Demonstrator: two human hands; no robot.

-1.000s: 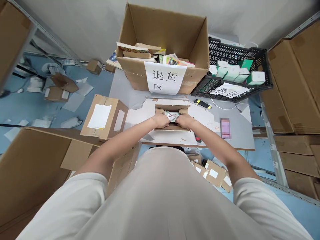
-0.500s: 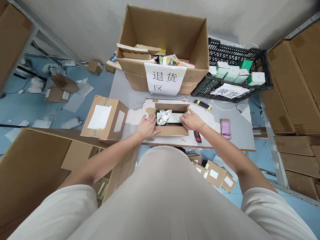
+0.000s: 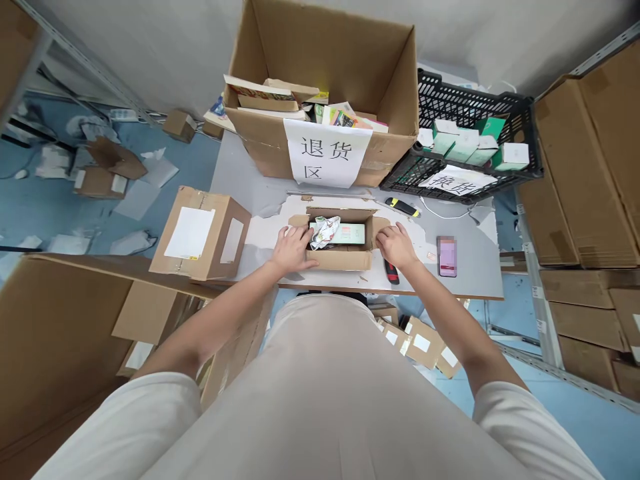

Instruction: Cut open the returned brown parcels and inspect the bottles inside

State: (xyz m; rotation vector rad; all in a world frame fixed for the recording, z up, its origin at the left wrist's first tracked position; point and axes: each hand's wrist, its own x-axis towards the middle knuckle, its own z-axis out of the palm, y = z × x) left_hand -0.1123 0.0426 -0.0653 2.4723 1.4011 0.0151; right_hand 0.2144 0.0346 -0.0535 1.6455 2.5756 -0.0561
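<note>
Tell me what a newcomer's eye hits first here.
Probably the big open carton of books at the table's far side, a white sign on its front. Next, the black crate right of it. Then the small open box between the hands, crumpled paper inside.

I see open air above the small carton [image 3: 340, 261]; a large carton [image 3: 335, 57] and plastic crate [image 3: 467, 99] block the counter [image 3: 475, 277] behind.

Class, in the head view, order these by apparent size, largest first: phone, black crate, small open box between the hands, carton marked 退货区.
1. Carton marked 退货区
2. Black crate
3. Small open box
4. Phone
</note>
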